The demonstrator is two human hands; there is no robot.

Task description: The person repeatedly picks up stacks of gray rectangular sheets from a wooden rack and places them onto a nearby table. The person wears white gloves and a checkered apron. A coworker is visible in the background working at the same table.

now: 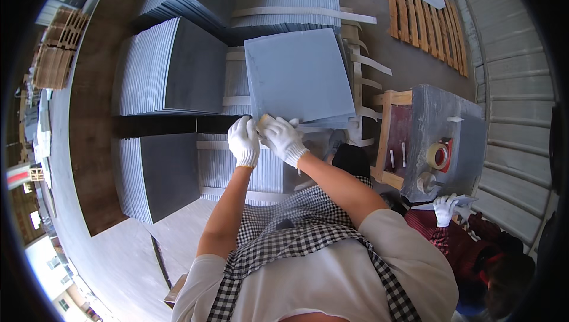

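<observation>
A grey square slab (299, 76) lies on top of a few similar slabs in front of me, slightly turned against those beneath. At its near left corner, my left hand (243, 143) in a white knit glove is closed with curled fingers. Whatever it grips, if anything, is hidden. Beside it, my right hand (284, 139), gloved the same way, pinches a small yellow-tan piece (264, 122) against that corner. The piece is too small to name.
Upright slab stacks (198, 67) stand left and behind, with white straps (290, 11) across some. At right, a wrapped crate (421, 120) bears a tape roll (437, 156). A co-worker's gloved hand (444, 209) holds a flat piece. A wooden pallet (424, 26) lies far right.
</observation>
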